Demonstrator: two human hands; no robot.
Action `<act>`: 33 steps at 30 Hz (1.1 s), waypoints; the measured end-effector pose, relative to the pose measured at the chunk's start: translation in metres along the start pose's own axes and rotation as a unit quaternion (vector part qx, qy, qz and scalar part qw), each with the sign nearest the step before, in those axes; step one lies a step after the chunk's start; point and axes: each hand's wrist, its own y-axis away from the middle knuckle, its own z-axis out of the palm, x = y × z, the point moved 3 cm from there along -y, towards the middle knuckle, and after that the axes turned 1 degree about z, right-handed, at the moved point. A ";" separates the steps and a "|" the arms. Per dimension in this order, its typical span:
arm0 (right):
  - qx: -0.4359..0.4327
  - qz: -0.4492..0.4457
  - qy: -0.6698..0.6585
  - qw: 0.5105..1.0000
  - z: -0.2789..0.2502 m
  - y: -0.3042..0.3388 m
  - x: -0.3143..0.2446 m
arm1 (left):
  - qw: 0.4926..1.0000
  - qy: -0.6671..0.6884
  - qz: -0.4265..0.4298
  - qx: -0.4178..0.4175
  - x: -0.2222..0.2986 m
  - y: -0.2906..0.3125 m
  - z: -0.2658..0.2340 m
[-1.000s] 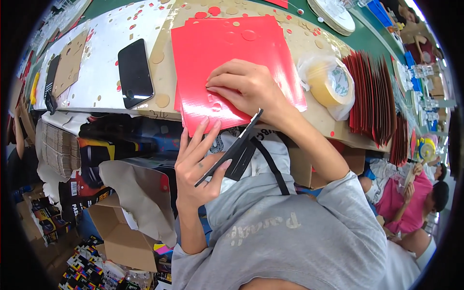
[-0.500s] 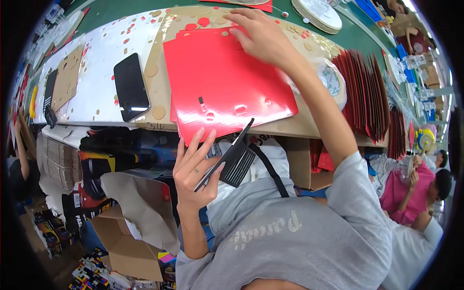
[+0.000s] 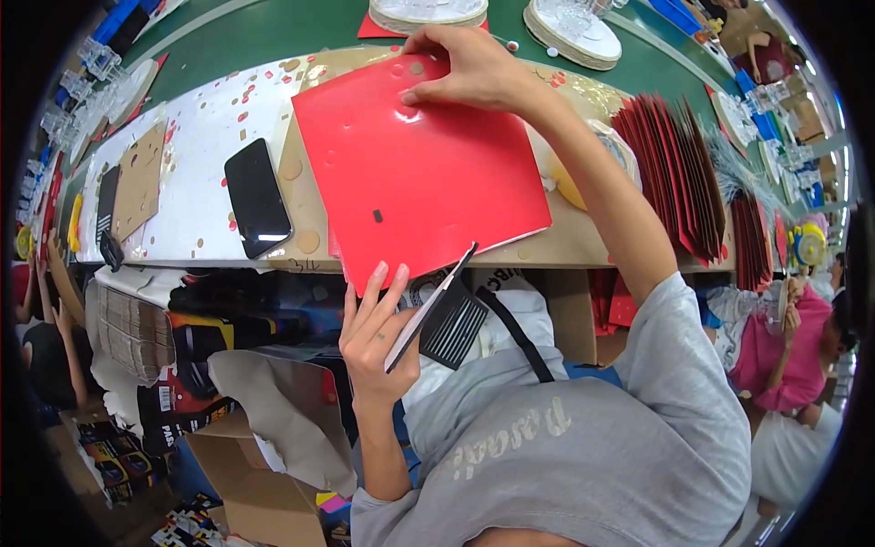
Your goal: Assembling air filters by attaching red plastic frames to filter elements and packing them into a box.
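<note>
Over the table's near edge juts a red sheet, probably light, slippery, best held by edges: your right hand pinches its far side, your left hand a black piece.

The right hand, a second ago over the near half of the red sheet, now lies at its far edge, thumb on its face. Toward its near edge, a small dark patch has come into view.
</note>
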 end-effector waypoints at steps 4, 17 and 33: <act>0.035 0.000 0.012 0.999 -0.001 0.002 -0.002 | 1.000 0.001 0.011 0.006 0.001 0.000 0.002; 0.127 0.023 -0.083 0.988 -0.004 -0.006 -0.004 | 1.000 -0.001 0.005 0.010 0.001 0.002 0.005; 0.386 -0.154 0.064 0.907 -0.165 0.065 -0.081 | 0.996 -0.074 0.036 0.040 0.026 0.019 0.020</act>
